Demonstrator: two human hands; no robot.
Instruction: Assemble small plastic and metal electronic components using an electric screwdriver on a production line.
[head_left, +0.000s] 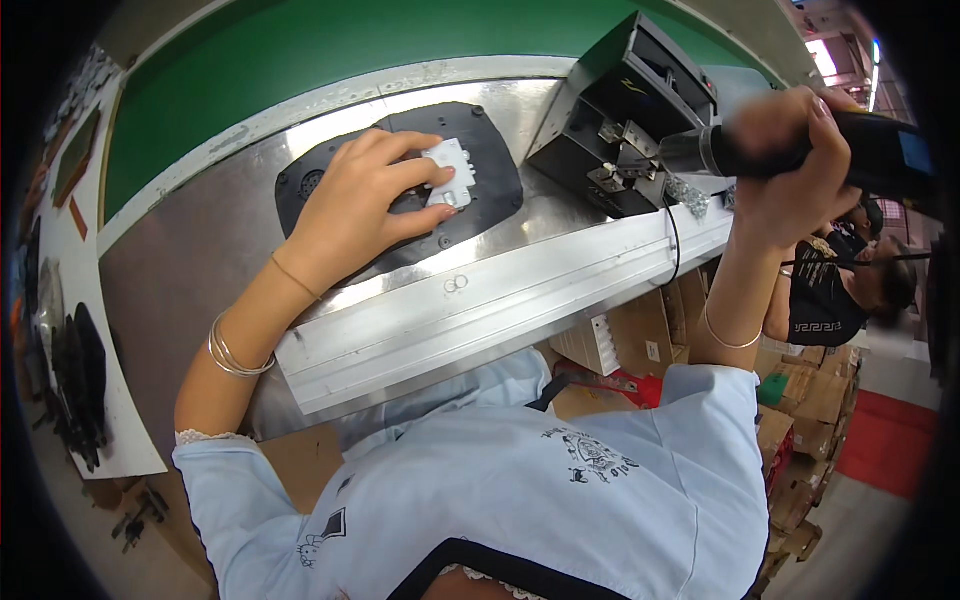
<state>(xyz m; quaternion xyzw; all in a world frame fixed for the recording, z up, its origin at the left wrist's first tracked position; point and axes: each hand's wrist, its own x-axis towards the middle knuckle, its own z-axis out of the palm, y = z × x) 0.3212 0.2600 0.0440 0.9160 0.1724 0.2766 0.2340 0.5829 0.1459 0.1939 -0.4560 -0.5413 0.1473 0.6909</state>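
Observation:
My left hand (362,195) rests over a black moulded plastic panel (493,172) lying on the metal worktop. Its thumb and fingers grip the edges of a small white plastic part (455,170) that sits on the panel. My right hand (785,165), raised at the right, is wrapped round a black electric screwdriver (885,150) and partly blurred. The screwdriver's metal nose points left, in front of the metal mechanism of a black box-shaped screw feeder (575,130). Whether the tip touches the mechanism I cannot tell.
A pale metal rail (480,310) runs along the worktop's near edge, with two small rings (456,284) on it. A small bag of screws (688,197) lies beside the feeder, and a black cable hangs over the rail. Cardboard boxes (640,330) stand below; another person (825,295) is at right.

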